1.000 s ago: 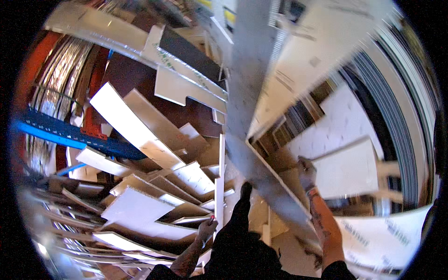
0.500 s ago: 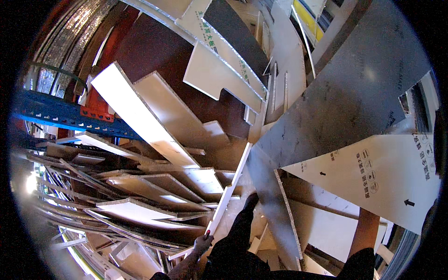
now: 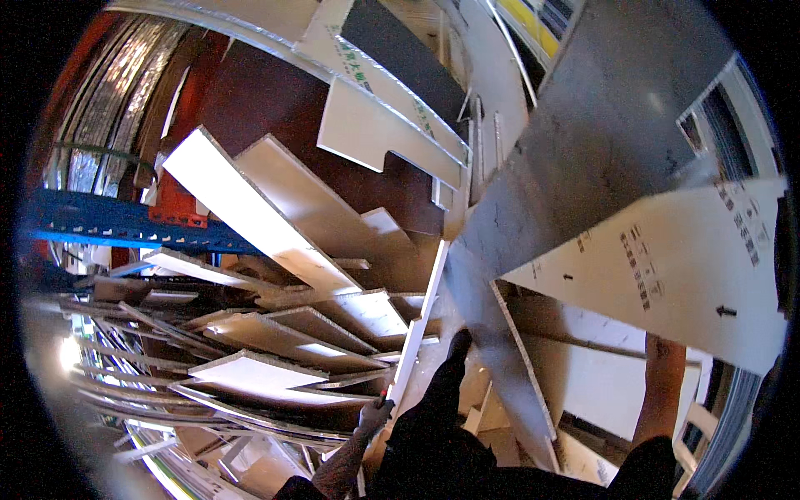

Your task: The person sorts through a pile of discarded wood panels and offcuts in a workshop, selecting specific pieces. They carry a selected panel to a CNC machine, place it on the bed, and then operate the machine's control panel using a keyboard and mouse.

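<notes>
My left hand (image 3: pixel 375 412), in a grey glove, grips the lower end of a narrow white board (image 3: pixel 421 321) that stands on edge and runs up and away from me. My right forearm (image 3: pixel 662 383) reaches up at the right, and its hand is hidden behind a large white printed board (image 3: pixel 667 258) that slants across that side. A big grey panel (image 3: pixel 583 150) leans above and behind this board. My dark-trousered leg and shoe (image 3: pixel 450 367) stand between the two boards.
Several white offcut boards (image 3: pixel 275 367) lie fanned in a heap at the left and middle. A blue rack beam (image 3: pixel 108 221) and an orange-red upright (image 3: pixel 175 200) stand at the left. More panels (image 3: pixel 392 125) lean against a dark brown wall at the top.
The big grey panel has swung from the middle toward the upper right. The white printed board now covers my right hand, which was visible before. My left hand stays low on the narrow board.
</notes>
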Available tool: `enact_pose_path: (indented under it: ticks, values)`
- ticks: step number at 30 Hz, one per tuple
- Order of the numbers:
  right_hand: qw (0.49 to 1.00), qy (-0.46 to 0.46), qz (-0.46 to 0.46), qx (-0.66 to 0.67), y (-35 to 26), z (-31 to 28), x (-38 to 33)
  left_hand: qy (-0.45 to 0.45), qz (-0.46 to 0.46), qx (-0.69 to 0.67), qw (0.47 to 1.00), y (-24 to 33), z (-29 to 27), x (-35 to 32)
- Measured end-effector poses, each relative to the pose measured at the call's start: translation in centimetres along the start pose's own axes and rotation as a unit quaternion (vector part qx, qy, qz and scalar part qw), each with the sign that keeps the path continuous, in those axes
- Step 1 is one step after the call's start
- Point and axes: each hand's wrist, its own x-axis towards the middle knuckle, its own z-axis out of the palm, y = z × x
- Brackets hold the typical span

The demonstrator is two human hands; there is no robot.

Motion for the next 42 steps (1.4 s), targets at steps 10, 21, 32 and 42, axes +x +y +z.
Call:
enact_pose_path:
  ticks: [10, 21, 32, 42]
  values:
    - [0.997, 0.022, -0.060, -0.034, -6.5, -2.6, 1.2, 0.015, -0.192, -0.200, 0.961, -3.4, 1.9, -5.1]
    - [0.990, 0.021, -0.140, 0.009, -14.7, -7.2, 4.0, -0.070, -0.210, -0.124, 0.967, -3.2, 1.0, -8.3]
    - [0.991, 0.012, -0.085, 0.100, -11.1, -15.2, -3.4, -0.089, -0.130, -0.122, 0.980, -2.6, 1.4, -9.7]
    - [0.970, 0.017, -0.102, 0.222, -10.8, -21.3, -13.3, -0.101, -0.162, -0.216, 0.958, -4.4, 2.0, -9.2]
